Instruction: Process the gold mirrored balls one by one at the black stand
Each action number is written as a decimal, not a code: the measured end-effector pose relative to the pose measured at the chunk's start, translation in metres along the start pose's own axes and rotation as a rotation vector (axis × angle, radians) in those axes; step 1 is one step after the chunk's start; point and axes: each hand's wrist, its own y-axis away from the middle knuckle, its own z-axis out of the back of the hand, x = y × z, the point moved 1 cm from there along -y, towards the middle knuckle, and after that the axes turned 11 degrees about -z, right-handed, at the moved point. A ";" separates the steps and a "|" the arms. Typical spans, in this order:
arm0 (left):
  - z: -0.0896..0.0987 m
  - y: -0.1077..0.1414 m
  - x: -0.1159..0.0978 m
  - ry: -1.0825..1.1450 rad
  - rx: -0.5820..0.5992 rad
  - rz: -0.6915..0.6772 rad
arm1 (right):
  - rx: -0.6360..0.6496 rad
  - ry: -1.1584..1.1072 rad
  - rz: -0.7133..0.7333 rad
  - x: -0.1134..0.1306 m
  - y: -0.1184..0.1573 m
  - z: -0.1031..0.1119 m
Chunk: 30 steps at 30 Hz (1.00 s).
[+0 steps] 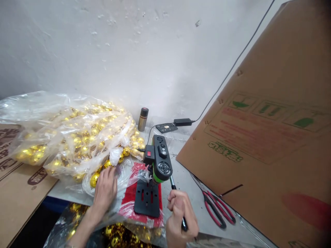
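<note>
My right hand is wrapped round the black-gripped lever of a small black bench drill press. Below the drill head lies its slotted black base plate, on red plastic. At the mouth of a clear plastic bag full of shiny gold mirror balls, my left hand bends its fingers together, back of the hand up. A gold ball shows just beside its knuckles. The fingertips are hidden, so anything in them cannot be made out.
Red-and-black scissors lie right of the drill, against a large cardboard box. Behind stand a spray can and a black power adapter with its cable. More gold balls sit in plastic below the table edge. Cardboard is at left.
</note>
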 end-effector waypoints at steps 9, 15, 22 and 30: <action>-0.008 -0.073 0.036 -0.067 0.416 0.164 | 0.012 0.010 0.015 -0.003 0.003 0.000; 0.012 -0.040 0.015 0.531 0.310 0.285 | 0.010 -0.006 0.013 -0.001 0.002 0.000; -0.007 -0.013 -0.051 1.236 0.329 0.743 | -0.012 -0.041 -0.001 0.006 -0.009 -0.003; -0.025 -0.017 -0.081 0.951 0.324 0.272 | 0.036 -0.006 0.048 0.010 -0.016 0.000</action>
